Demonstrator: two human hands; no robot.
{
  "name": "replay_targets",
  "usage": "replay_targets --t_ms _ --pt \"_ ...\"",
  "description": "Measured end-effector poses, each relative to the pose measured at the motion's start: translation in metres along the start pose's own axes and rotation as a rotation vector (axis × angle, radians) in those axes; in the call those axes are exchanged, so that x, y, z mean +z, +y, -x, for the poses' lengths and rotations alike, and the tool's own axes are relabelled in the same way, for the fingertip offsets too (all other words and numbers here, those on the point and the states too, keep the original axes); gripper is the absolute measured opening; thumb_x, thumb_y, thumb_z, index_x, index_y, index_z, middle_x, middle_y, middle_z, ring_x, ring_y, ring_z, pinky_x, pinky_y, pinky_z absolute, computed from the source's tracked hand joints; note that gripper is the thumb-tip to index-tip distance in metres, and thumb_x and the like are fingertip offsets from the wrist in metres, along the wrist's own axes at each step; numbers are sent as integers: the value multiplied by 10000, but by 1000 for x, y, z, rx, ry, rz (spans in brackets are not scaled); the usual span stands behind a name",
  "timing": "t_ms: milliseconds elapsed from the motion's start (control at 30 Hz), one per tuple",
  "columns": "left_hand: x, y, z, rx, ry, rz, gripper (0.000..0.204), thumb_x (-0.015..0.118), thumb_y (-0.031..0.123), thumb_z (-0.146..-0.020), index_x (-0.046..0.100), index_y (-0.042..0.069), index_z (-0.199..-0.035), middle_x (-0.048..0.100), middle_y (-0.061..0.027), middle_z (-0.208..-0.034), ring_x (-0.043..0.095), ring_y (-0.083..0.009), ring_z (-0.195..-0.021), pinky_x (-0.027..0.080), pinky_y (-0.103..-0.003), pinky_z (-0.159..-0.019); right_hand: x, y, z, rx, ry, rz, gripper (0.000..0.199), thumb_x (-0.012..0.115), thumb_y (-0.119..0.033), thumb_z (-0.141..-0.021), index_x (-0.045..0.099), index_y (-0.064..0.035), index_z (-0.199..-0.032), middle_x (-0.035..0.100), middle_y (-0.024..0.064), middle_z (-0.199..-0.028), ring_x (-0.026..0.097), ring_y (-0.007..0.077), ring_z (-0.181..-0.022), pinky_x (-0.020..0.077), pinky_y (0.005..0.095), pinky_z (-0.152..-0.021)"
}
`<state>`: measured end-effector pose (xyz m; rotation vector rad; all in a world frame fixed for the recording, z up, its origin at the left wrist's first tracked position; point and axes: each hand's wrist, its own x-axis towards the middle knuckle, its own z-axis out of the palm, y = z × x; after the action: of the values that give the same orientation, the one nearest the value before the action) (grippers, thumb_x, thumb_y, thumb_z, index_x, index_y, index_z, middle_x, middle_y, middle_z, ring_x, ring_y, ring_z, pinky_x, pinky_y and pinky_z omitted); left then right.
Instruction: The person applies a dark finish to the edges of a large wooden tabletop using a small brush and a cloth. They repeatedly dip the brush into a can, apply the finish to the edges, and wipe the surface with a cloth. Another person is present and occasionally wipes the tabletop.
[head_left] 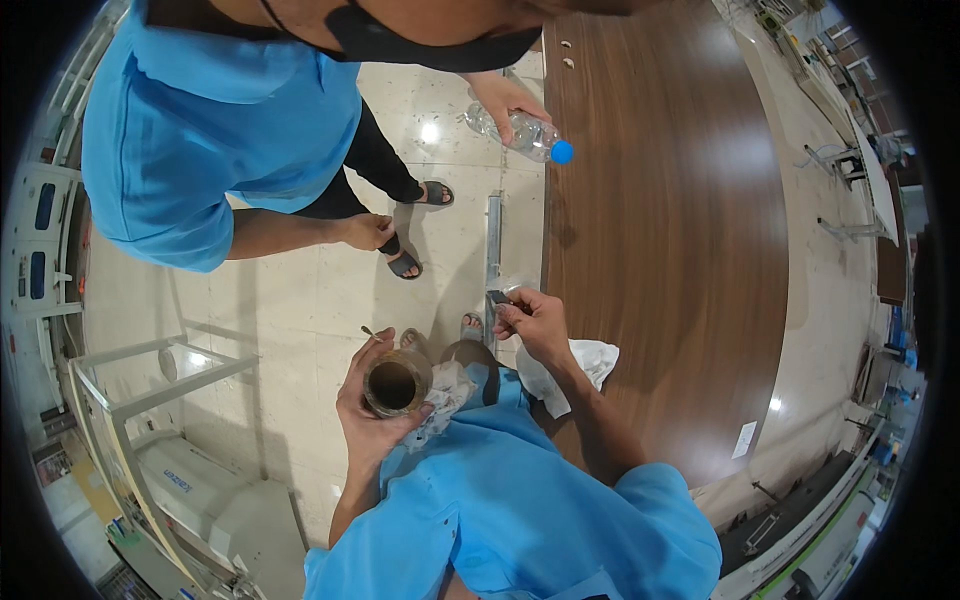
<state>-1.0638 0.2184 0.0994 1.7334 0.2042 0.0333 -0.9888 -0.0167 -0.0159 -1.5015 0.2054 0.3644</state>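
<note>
My left hand (366, 425) is wrapped round an open jar (423, 378), its mouth facing up and brown inside. A thin stick (371, 332) pokes out by the fingertips of that hand. Crumpled whitish wrap or cloth (450, 392) hangs against the jar's right side. Over the table's left edge, my right hand (533, 322) pinches a small dark flat piece (498, 297); its exact kind is unclear. Below the right wrist, a white cloth (590, 362) lies on the brown wood-grain tabletop (680, 250).
Across from me, a person in a blue shirt (200, 130) holds a clear plastic bottle (515, 132) with a blue cap over the table edge. A metal rail (494, 235) runs beside the table. At left stand a metal frame (165, 400) and a grey machine (215, 480).
</note>
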Motion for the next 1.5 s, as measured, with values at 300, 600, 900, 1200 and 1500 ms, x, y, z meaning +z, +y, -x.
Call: replay_targets --t_ms 300,600,900,1200,1500 --pt "7 5 -13 11 31 -13 777 870 119 -536 597 -26 -1249 545 -199 -1376 548 -296 -1258 465 -399 -1037 -8 -5 -19 -112 188 16 166 656 -79 -945 585 43 -857 654 103 -711 661 146 -602 558 269 -525" --pt "3 6 -13 -28 71 12 804 882 144 -539 583 -51 -1260 535 -205 -1388 551 -291 -1252 464 -398 -1033 5 6 -30 27 124 -293 350 606 -334 -990 618 -3 -875 638 64 -737 564 113 -505 454 238 -477" --pt "-1 2 -11 5 83 17 804 880 129 -546 579 -43 -1272 544 -195 -1377 556 -292 -1244 464 -404 -1035 14 2 -43 127 28 -502 225 730 -204 -908 629 -28 -813 518 -24 -641 513 76 -521 505 258 -446" --pt "-3 -4 -4 -36 157 43 813 898 147 -553 575 -54 -1272 542 -196 -1379 551 -280 -1251 458 -395 -1037 31 15 -57 -558 132 324 269 698 -171 -920 575 -24 -730 519 -11 -631 476 84 -589 379 245 -541" --pt "2 -7 -5 -50 153 57 847 917 192 -544 569 -70 -1270 543 -215 -1362 542 -291 -1258 452 -404 -1044 22 10 -46 -240 -184 105 248 649 -203 -959 613 7 -832 513 19 -672 486 98 -625 432 286 -580"
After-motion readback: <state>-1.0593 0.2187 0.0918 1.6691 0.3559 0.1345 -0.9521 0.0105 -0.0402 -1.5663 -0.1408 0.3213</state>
